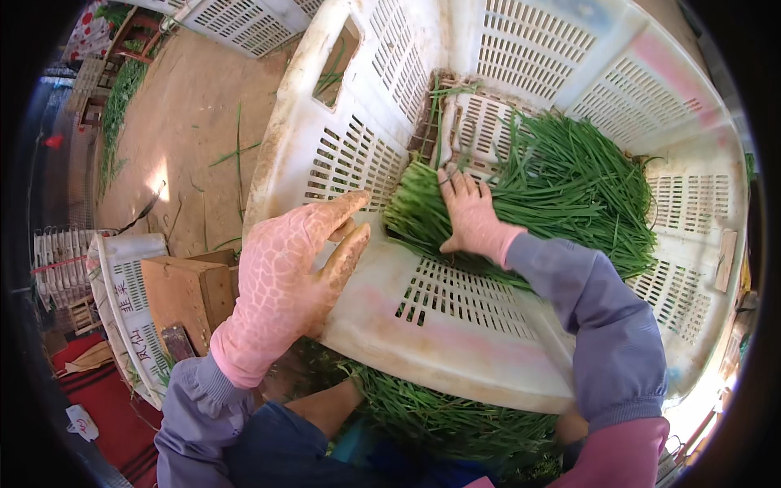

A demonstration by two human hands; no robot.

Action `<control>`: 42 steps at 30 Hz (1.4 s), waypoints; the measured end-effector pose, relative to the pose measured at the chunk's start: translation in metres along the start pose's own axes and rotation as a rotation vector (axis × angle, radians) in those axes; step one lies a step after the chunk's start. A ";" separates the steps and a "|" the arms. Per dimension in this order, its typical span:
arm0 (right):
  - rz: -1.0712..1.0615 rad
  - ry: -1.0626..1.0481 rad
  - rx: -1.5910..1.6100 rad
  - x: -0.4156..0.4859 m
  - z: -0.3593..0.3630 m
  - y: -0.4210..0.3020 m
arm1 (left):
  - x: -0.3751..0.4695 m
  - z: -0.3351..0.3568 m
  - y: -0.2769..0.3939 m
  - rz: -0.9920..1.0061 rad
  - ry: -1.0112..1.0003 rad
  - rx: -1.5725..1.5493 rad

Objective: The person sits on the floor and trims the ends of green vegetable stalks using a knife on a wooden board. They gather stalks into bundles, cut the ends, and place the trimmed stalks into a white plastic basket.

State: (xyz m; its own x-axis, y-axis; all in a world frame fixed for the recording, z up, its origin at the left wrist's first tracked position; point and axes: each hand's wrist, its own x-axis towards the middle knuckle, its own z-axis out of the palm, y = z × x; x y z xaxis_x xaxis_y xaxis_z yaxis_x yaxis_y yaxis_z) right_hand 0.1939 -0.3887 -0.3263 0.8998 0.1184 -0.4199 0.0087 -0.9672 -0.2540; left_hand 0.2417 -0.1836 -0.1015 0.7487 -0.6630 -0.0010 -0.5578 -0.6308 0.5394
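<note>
My right hand (471, 213), in a pink glove, lies palm down with spread fingers on a bunch of garlic chives (567, 189). The bunch lies inside a large white slatted plastic crate (378, 311), its pale cut ends (412, 198) toward the left wall and its green leaves toward the right. My left hand (293, 268), in a pink glove with soiled thumb and fingertips, is raised at the crate's near left side. Its thumb and forefinger are apart with nothing between them.
More loose chives (451, 415) lie below the crate's near rim, by my legs. At left stand a wooden box (189, 293) and a white crate (131, 311) bearing writing. Another white crate (238, 27) is at the back. Stray leaves lie on the dirt floor (201, 122).
</note>
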 end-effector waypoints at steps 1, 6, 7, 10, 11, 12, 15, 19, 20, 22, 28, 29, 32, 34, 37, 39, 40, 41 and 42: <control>-0.012 -0.032 -0.076 -0.011 -0.003 -0.015 | 0.000 -0.002 0.002 -0.050 -0.028 0.002; 0.061 0.114 -0.036 -0.002 0.027 -0.018 | -0.003 -0.001 0.002 -0.027 0.000 0.039; 0.058 0.141 -0.024 0.001 0.025 -0.014 | -0.004 -0.003 0.003 -0.031 -0.014 0.051; 0.086 0.030 0.046 0.027 0.009 0.004 | -0.001 0.000 0.001 0.029 0.022 0.014; 0.123 -0.012 0.134 0.035 -0.006 0.014 | -0.001 0.001 0.000 0.048 0.036 0.004; 0.122 0.006 0.256 0.045 -0.016 0.023 | -0.002 0.003 -0.004 0.082 0.076 0.030; 0.096 0.069 0.550 0.048 -0.035 0.052 | -0.003 0.007 -0.012 0.153 0.153 0.090; -0.069 0.045 1.041 0.004 -0.098 0.067 | -0.007 0.002 -0.004 0.046 0.023 0.165; -0.072 0.012 1.056 -0.016 -0.120 0.069 | -0.006 0.000 0.002 0.024 -0.054 0.191; -0.171 0.068 1.153 -0.061 -0.158 0.071 | -0.003 0.000 0.005 0.019 -0.184 0.246; -0.663 0.308 0.870 -0.200 -0.269 -0.025 | -0.043 0.021 0.004 -0.253 -0.559 -0.957; -0.793 0.387 0.764 -0.223 -0.277 -0.047 | -0.058 0.018 0.016 -0.275 -0.520 -1.064; -0.847 0.309 0.297 -0.287 -0.270 -0.109 | -0.103 0.035 0.050 -0.315 -0.458 -1.325; -0.871 0.319 -0.083 -0.317 -0.238 -0.143 | -0.139 0.042 0.071 -0.343 -0.413 -1.439; -0.763 0.446 -0.273 -0.349 -0.174 -0.167 | -0.179 0.061 0.097 -0.360 -0.407 -1.566; -0.574 0.331 -0.253 -0.381 -0.147 -0.182 | -0.208 0.072 0.112 -0.378 -0.411 -1.618; -0.520 0.293 -0.183 -0.404 -0.155 -0.186 | -0.221 0.074 0.116 -0.380 -0.404 -1.635; -0.464 0.255 -0.112 -0.429 -0.167 -0.187 | -0.232 0.075 0.118 -0.386 -0.401 -1.644; -0.385 0.345 0.014 -0.449 -0.169 -0.182 | -0.242 0.079 0.122 -0.393 -0.405 -1.656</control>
State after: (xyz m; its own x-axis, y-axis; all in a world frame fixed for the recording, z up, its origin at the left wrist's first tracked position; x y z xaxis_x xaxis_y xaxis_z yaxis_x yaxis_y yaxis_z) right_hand -0.1382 -0.3043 0.0560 0.9241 0.3817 0.0175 0.3638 -0.8648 -0.3460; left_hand -0.0356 -0.1322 -0.1015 0.4650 -0.7978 -0.3837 0.7343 0.1054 0.6706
